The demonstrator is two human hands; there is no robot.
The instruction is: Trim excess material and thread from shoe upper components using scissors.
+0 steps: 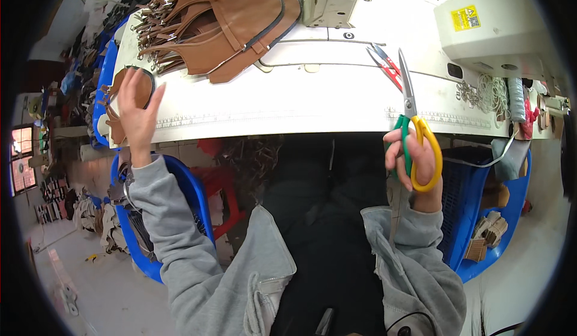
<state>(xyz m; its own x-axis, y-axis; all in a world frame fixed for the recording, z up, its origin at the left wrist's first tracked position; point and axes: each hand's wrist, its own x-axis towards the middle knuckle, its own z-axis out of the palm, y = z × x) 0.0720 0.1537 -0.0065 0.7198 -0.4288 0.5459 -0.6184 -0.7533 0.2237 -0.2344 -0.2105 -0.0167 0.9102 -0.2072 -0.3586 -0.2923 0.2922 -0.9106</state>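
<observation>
One pair of scissors (410,104), clasped at the near right

Right grip (424,158) clasps the scissors, fingers through smooth green and yellow loops, tapering metal blades pointing to the far side over the white table (240,119). Left grip (140,118) is spread and slightly blurred at a curved, leather-like brown piece (143,89) on the left; I cannot tell whether they touch. Beyond lie overlapping smooth brown panels (246,17); red-handled snips (393,76) rest just left of the blades
</observation>
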